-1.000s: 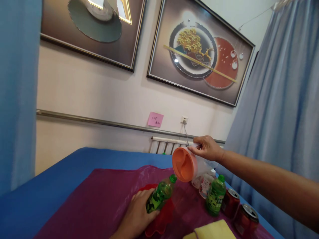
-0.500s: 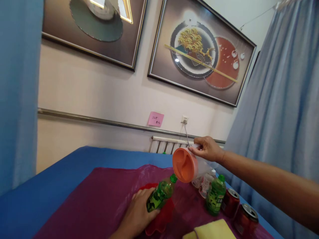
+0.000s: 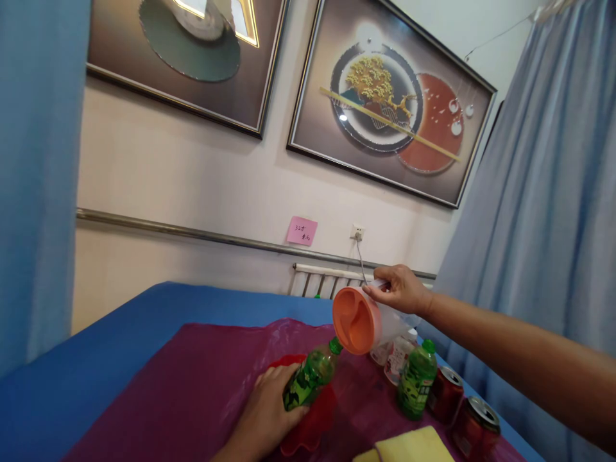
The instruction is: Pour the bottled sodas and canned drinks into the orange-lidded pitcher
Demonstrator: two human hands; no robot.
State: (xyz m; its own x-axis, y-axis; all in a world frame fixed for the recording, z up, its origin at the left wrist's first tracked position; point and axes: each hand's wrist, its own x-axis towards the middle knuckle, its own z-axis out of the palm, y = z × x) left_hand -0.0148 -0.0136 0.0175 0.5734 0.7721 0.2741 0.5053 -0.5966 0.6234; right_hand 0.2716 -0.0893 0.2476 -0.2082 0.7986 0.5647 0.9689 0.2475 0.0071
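My left hand [image 3: 269, 404] is wrapped round a green drink bottle [image 3: 312, 373], which leans to the right with its green cap on. Beneath the bottle lies a red, wavy-edged piece [image 3: 315, 423], partly hidden by the hand. My right hand [image 3: 398, 287] grips the handle of a clear plastic pitcher with an orange lid [image 3: 357, 321]. The pitcher is tipped over, its lid facing left and down, close to the bottle's cap. Whether lid and cap touch, I cannot tell. Part of the pitcher's body is hidden behind the right hand and wrist.
Right of the hands stand another green bottle [image 3: 418, 378], two dark red cans [image 3: 476, 427] and clear labelled bottles [image 3: 397, 359]. A folded yellow cloth [image 3: 414, 446] lies in front. Maroon sheeting [image 3: 183, 385] covers part of the blue surface [image 3: 144, 308]. Blue curtains [image 3: 548, 192] hang at both sides.
Both hands, the bottle and the pitcher hold nearly the same positions. The whole view has shifted very slightly.
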